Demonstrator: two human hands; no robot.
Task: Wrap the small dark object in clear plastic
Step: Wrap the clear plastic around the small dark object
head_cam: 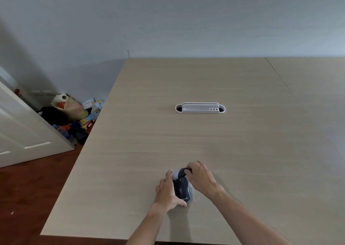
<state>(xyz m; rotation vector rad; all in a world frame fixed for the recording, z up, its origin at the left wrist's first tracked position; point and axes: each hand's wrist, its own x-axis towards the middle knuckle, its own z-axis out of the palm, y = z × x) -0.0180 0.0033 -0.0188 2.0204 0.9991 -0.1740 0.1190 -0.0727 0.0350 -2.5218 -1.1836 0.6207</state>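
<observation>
A small dark object, rounded like a computer mouse with white lettering near its near end, lies on the light wooden table near the front edge. Clear plastic lies around it, showing as a pale sheen at its far end and right side. My left hand cups the object's left side, thumb at its near end. My right hand reaches over the far end, fingertips pinching the plastic on top of the object.
A white cable grommet is set into the table further back. A seam runs across the table at the right. Left of the table lie a pile of bags and boxes on the floor and a white door.
</observation>
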